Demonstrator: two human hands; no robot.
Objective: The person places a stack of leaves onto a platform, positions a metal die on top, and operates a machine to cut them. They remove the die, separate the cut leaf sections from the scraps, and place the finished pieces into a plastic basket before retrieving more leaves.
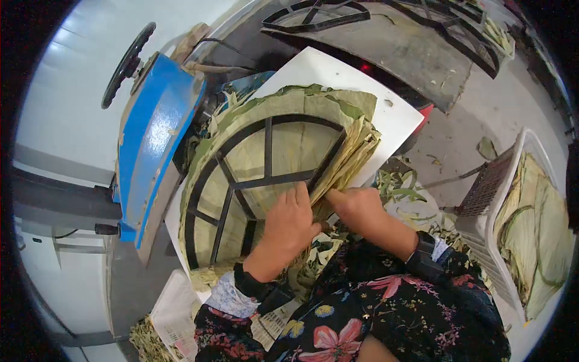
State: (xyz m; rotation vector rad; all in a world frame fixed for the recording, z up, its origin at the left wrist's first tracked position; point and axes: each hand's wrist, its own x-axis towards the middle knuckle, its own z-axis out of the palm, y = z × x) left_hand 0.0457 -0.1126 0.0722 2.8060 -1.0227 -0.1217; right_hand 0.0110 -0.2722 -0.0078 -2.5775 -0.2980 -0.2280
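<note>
A fan-shaped black metal frame [271, 180] with inner dividing bars lies flat on a thick stack of broad, dull green dried leaves [356, 105], which sits on a flat white rectangular board [395, 123] in the middle of the scene. The left hand [289, 220] is laid over the near right part of the frame, palm down, its fingers close together and their tips at the frame's long bar. The right hand [359, 211] is curled narrow at the stack's right edge, close beside the left; whether a leaf is pinched in it cannot be told. To the left stands a blue painted metal machine part [158, 139] with a black handwheel [128, 65]. On the far side, more black metal frames [316, 26] lie by a grey surface [416, 57]. At the right, a white plastic slatted basket [482, 244] holds large folded leaves [531, 223]. Near left, a white container [174, 295] bears small printed marks, and beside it a pale sheet [266, 333] carries rows of print, both too small to read.
</note>
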